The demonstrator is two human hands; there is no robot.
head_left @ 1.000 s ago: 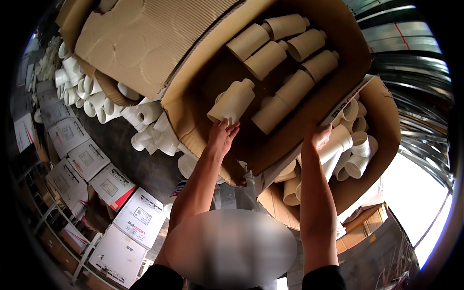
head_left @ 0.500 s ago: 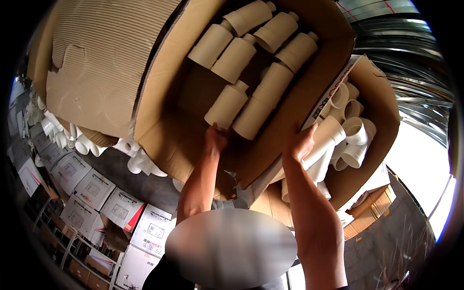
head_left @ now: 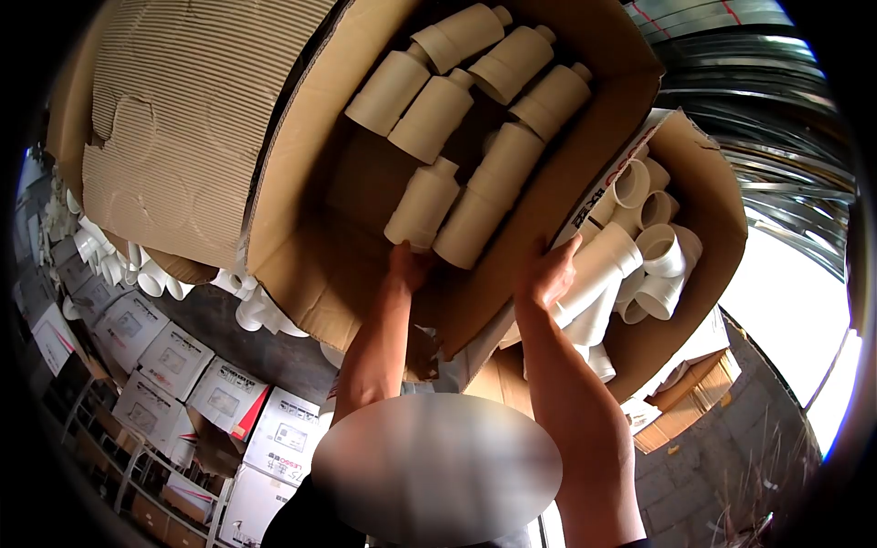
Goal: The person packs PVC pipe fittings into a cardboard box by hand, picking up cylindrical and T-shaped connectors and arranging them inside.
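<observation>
A large open cardboard box (head_left: 301, 274) holds several cream plastic pipe fittings lying in rows. My left hand (head_left: 408, 267) reaches inside, its fingers at the lower end of the nearest fitting (head_left: 423, 205), which lies beside the right-hand row (head_left: 471, 226). Shadow and the fitting partly hide those fingers. On the box's right edge, my right hand (head_left: 548, 274) is closed around the cardboard wall (head_left: 592, 196).
To the right stands a second box (head_left: 708, 301) with white pipe fittings (head_left: 661, 250). Metal strips (head_left: 776, 137) lie beyond it. Printed cartons (head_left: 230, 396) and a pile of white fittings (head_left: 155, 277) are at the left.
The nearest fitting has gone down beside the right-hand row, with my left hand following it deeper into the box. My right hand stays at the box edge. The view has shifted.
</observation>
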